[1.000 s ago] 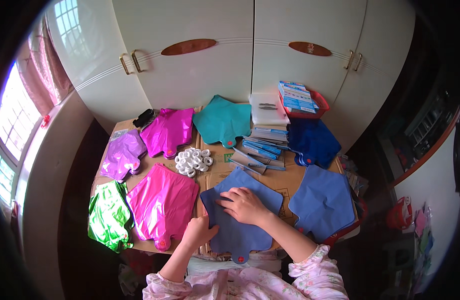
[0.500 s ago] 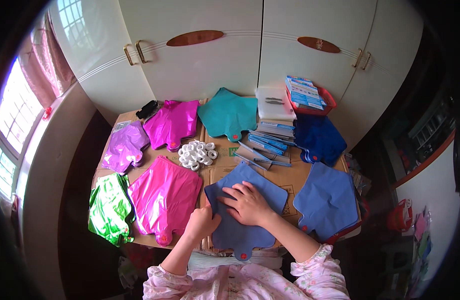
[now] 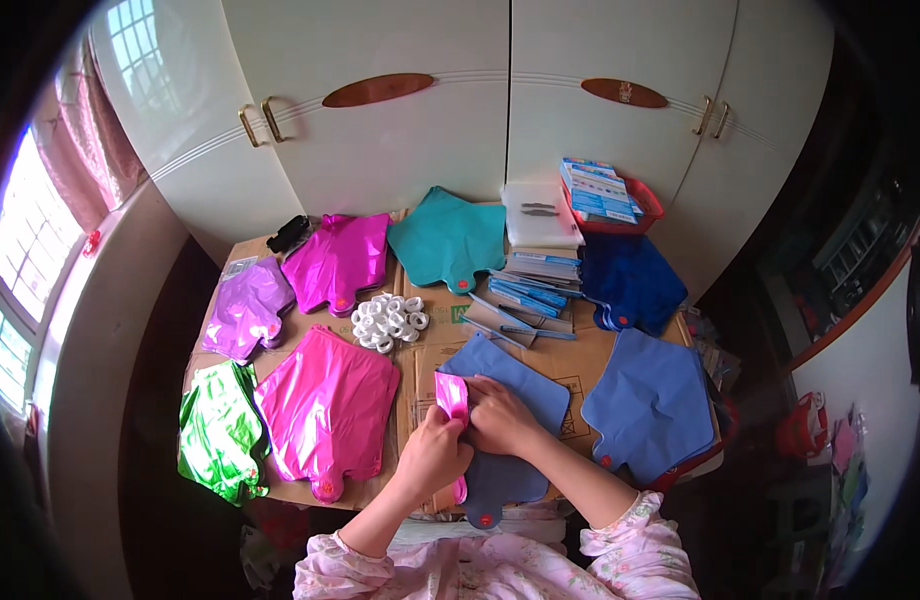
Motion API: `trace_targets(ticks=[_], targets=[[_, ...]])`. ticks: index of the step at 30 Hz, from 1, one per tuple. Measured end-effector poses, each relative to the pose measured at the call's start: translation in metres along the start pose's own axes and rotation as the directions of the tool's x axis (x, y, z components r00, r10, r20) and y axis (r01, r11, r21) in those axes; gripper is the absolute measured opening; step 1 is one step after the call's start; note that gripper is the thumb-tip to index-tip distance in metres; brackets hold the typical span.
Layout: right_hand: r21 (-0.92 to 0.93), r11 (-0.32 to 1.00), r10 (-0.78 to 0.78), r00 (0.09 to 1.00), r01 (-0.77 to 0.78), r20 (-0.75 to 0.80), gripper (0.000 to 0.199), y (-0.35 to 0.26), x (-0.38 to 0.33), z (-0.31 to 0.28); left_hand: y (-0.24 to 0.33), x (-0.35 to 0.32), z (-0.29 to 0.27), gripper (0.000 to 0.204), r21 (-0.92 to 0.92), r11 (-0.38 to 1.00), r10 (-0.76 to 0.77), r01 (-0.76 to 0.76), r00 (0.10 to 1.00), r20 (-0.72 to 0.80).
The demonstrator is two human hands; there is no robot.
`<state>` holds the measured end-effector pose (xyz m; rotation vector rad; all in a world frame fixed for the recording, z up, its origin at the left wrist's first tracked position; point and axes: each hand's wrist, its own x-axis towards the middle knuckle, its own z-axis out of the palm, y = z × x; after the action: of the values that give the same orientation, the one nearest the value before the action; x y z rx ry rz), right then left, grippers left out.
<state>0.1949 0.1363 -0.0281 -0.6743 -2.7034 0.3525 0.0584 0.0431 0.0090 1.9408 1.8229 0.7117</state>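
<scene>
- Left hand (image 3: pixel 432 456): fingers curled tight, pinching pink foil (image 3: pixel 451 388) at the left side of the blue sheet (image 3: pixel 520 372).
- Right hand (image 3: pixel 500 418), just beside it, lies over that sheet, fingers bent toward the foil; their tips are hidden, so I can't tell whether they grip.
- More foil peeks out below the left hand; sheet's underside or separate piece, can't tell.
- The sheet lies on the cardboard (image 3: pixel 428 348), rounded tab toward the person.
- Pink sheets (image 3: pixel 325 400) to its left, white rings (image 3: pixel 395 318) beyond.
</scene>
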Motion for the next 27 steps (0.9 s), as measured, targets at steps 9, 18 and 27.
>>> trace_targets(ticks=[9, 18, 27], targets=[[0.617, 0.777, 0.296, 0.938, -0.126, -0.181, 0.025, 0.012, 0.006, -0.007, -0.001, 0.002, 0.01, 0.019, 0.069, 0.998, 0.002, -0.005, 0.999, 0.041], [0.35, 0.931, 0.245, 0.89, -0.106, -0.384, 0.015, 0.016, 0.004, 0.012, -0.017, 0.011, -0.027, 0.019, -0.055, 0.96, 0.277, -0.273, 0.955, 0.103], [0.327, 0.94, 0.24, 0.869, -0.097, -0.433, 0.007, 0.015, 0.005, 0.014, -0.052, 0.021, -0.04, 0.066, 0.29, 0.849, 0.329, -0.441, 0.872, 0.363]])
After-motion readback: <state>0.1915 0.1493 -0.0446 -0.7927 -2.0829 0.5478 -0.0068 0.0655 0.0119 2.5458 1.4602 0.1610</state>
